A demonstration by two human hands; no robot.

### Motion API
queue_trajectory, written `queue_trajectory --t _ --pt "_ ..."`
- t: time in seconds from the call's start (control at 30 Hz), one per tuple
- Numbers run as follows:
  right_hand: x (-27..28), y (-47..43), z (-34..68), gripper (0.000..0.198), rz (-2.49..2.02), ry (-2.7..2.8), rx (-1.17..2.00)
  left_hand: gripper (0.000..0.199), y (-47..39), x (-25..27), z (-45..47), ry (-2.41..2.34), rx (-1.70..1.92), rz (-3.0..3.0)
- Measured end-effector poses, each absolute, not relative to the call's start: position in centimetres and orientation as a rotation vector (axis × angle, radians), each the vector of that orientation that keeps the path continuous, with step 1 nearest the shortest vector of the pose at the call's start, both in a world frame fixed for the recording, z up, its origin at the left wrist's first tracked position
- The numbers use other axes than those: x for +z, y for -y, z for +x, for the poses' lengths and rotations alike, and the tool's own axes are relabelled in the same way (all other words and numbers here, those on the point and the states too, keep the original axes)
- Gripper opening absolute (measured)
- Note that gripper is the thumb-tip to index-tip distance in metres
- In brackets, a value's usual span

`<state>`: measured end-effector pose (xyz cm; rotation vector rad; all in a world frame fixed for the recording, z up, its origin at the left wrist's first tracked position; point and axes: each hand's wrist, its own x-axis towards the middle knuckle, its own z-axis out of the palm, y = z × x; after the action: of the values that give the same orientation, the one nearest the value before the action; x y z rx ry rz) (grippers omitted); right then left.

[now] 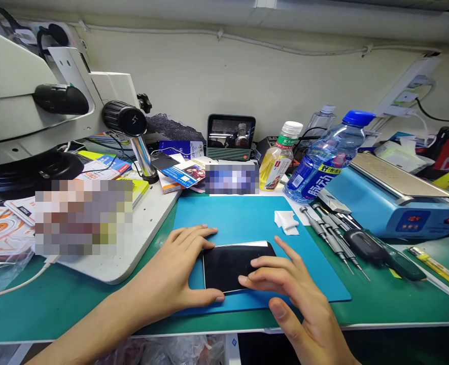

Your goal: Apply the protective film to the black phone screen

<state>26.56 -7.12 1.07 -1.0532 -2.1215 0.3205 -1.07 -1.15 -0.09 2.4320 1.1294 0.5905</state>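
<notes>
A black-faced smartphone [228,268] lies flat on a blue work mat [232,210]. Along its far edge a thin white strip shows; I cannot tell whether it is part of the phone. My left hand [182,268] spans the phone's left end, thumb at the near edge and index finger at the far corner, holding it. Over the right half of the phone is my right hand [300,294], fingers spread, with two fingertips at or just above the dark glass. A crumpled white wipe [286,222] rests on the mat beyond the right hand.
Several screwdrivers [329,235] lie right of the mat, beside a blue heating unit [399,197]. A large water bottle [326,157] and a yellow drink bottle [281,157] stand behind the mat. At left a microscope [62,111] overhangs its white base [133,248].
</notes>
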Motion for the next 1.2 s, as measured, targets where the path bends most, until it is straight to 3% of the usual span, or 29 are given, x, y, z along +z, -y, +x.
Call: queue_trajectory --t 0.2,0.37,0.53,1.2 --pt "0.79 7.22 26.71 0.024 -0.995 2.125 0.326 0.062 1.14 -0.17 -1.17 -1.131 0.573 2.442" --pt "0.68 7.27 26.75 0.04 -1.033 2.27 0.181 0.061 1.01 -0.06 -1.25 -1.122 0.559 2.45" --pt "0.33 7.28 26.66 0.043 -0.866 2.366 0.006 0.057 1.0 0.14 -1.27 -1.113 0.538 2.465" --pt "0.47 8.13 27.17 0.035 -0.792 2.415 -0.209 0.055 0.8 -0.24 -1.17 -1.09 0.577 2.521"
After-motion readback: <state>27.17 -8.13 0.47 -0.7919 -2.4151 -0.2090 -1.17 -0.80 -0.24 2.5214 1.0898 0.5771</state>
